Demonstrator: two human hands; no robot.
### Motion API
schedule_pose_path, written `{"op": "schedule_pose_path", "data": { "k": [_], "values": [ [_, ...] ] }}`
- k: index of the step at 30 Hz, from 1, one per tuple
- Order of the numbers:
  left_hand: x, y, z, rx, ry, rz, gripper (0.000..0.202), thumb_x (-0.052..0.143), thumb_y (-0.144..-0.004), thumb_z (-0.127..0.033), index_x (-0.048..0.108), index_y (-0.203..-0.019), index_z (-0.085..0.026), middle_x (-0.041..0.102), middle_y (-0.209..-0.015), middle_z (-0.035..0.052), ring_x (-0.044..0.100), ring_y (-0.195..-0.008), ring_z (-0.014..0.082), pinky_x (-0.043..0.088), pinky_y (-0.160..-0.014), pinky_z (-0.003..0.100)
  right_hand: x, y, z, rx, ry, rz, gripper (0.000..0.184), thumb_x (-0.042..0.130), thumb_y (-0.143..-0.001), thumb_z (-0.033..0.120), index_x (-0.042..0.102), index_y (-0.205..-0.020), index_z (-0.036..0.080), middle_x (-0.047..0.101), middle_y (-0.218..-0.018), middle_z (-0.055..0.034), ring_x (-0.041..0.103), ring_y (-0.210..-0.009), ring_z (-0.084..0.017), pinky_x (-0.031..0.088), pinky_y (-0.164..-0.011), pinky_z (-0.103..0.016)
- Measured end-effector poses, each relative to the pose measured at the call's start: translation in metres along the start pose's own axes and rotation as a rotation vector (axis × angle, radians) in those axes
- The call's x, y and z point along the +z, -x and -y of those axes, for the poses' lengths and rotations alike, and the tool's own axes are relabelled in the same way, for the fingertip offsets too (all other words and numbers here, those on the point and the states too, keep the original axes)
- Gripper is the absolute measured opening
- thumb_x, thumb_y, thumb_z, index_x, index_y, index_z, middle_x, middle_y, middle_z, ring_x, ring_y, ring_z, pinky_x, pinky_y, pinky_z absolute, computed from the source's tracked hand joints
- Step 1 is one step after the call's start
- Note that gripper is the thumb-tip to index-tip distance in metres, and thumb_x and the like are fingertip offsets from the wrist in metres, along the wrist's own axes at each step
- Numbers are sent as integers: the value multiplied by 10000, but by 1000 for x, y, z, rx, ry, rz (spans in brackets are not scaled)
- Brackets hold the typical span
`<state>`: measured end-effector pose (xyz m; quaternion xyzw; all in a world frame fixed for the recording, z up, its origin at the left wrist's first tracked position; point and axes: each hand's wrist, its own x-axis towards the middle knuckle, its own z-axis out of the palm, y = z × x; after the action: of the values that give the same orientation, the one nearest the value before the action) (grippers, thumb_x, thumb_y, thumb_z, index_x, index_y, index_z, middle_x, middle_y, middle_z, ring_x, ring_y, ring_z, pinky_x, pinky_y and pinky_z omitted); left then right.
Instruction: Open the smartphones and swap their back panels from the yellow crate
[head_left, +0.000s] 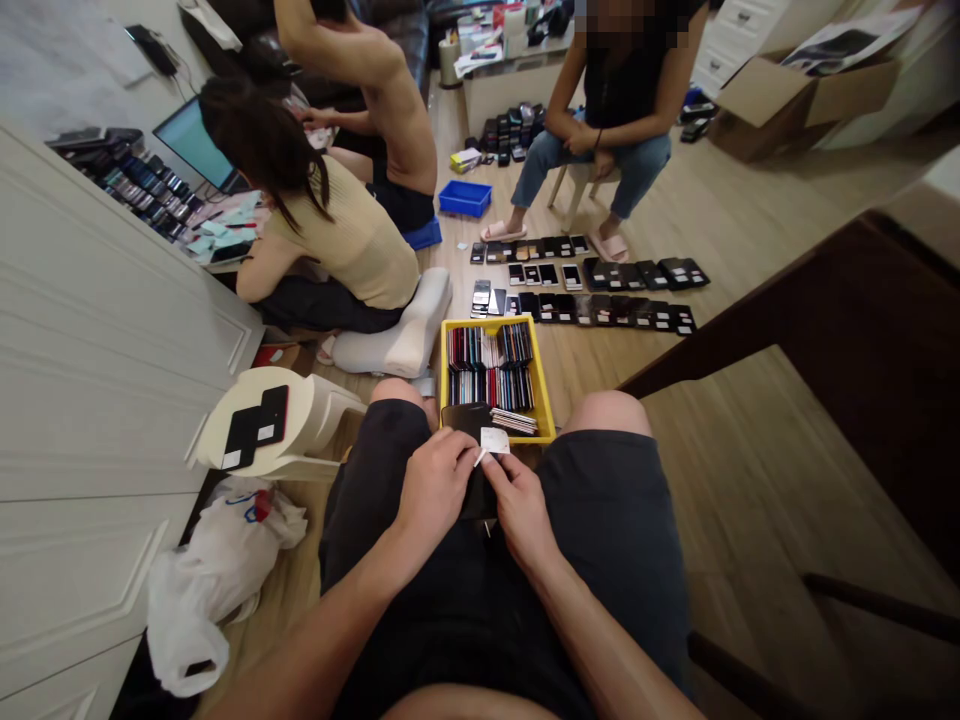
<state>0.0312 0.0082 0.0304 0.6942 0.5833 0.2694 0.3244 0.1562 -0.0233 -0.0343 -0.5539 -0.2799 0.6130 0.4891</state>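
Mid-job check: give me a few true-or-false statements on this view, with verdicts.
1. The yellow bin contains rows of thin devices. True.
2. The left hand rests on a knee. False: the left hand and right hand are both at a dark device.
3. Two dark phones lie on the cream stool. True.
4. The blue tray is inside the bin. False: the blue tray is on the floor beyond it.

The left hand (435,478) and right hand (521,498) hold a dark phone (463,416), meeting at its white label (495,440), just over the near edge of a yellow bin (546,392) packed with phones (491,385). Two more phones (241,435) lie on a stool (298,420) at left. Beyond the bin, phones in rows (572,277) cover the floor (750,440) before a seated person (611,95), with two others (349,230) at left.
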Motion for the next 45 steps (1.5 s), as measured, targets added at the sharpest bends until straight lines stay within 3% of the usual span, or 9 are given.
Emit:
{"op": "schedule_pose_path", "data": {
  "k": [9,19,24,30,37,42,45],
  "values": [
    [1,3,1,-23,-20,-39,155,587,-929,-140,650,-798,-194,596,-799,-14,573,-737,135,399,-696,245,0,1,1,-8,19,7,467,734,-833,578,781,-1018,153,766,-890,-50,658,-834,-230,509,-750,-302],
    [5,4,1,-187,92,-17,159,571,-912,-182,682,-799,-195,625,-689,-27,556,-572,110,391,-592,226,0,0,1,-4,10,23,480,764,-819,549,769,-1107,165,787,-987,-67,689,-852,-237,534,-764,-311],
    [3,3,3,-233,156,29,185,548,-910,-241,696,-815,-188,617,-649,-23,536,-481,97,403,-522,217,0,-1,0,5,7,12,520,779,-805,546,759,-1138,148,783,-1007,-77,683,-856,-236,531,-754,-307],
    [5,0,8,-447,422,151,185,544,-860,-301,655,-778,-177,551,-467,-34,502,-391,118,390,-421,208,-1,-1,4,1,58,36,472,766,-815,550,756,-1068,152,776,-932,-57,666,-819,-226,515,-751,-309],
    [-2,1,12,-520,708,232,225,642,-763,-348,650,-826,-132,634,-568,25,616,-505,148,517,-527,254,0,-1,7,-31,104,65,424,756,-821,519,755,-1056,165,781,-994,-53,668,-910,-245,503,-846,-335],
    [-10,0,13,-509,711,292,274,658,-785,-377,682,-840,-109,672,-676,58,643,-590,148,555,-622,281,-1,-2,7,-42,130,62,409,750,-825,490,757,-1073,164,786,-1020,-62,676,-961,-269,506,-884,-360],
    [-17,0,13,-483,737,361,240,704,-743,-315,713,-871,-111,702,-793,72,670,-712,162,578,-727,301,-1,-2,8,-19,104,53,400,759,-819,491,763,-1063,173,793,-1012,-65,690,-952,-272,516,-874,-361]
  ]
}}
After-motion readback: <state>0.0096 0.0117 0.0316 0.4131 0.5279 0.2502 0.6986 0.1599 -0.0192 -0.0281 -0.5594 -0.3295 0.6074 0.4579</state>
